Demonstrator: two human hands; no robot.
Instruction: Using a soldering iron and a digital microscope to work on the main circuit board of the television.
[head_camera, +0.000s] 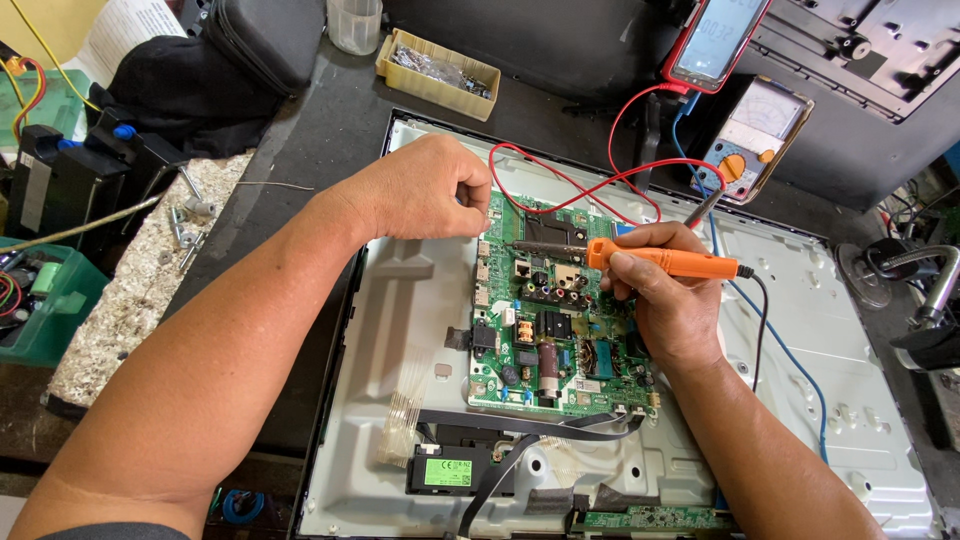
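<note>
A: We log the right hand (665, 300): fingers clamped on an orange soldering iron (660, 261), tip at the upper part of the green circuit board (555, 330).

B: Left hand (425, 190)?

A: Fingers curled together, pinched at the board's top left corner. We cannot tell what they grip.

B: Labels?

A: A green rectangular label (447, 472) on a black module, lower left of the grey panel (400, 330). A tan box of small parts (437, 72) sits on the tabletop (330, 130), beyond the panel.
</note>
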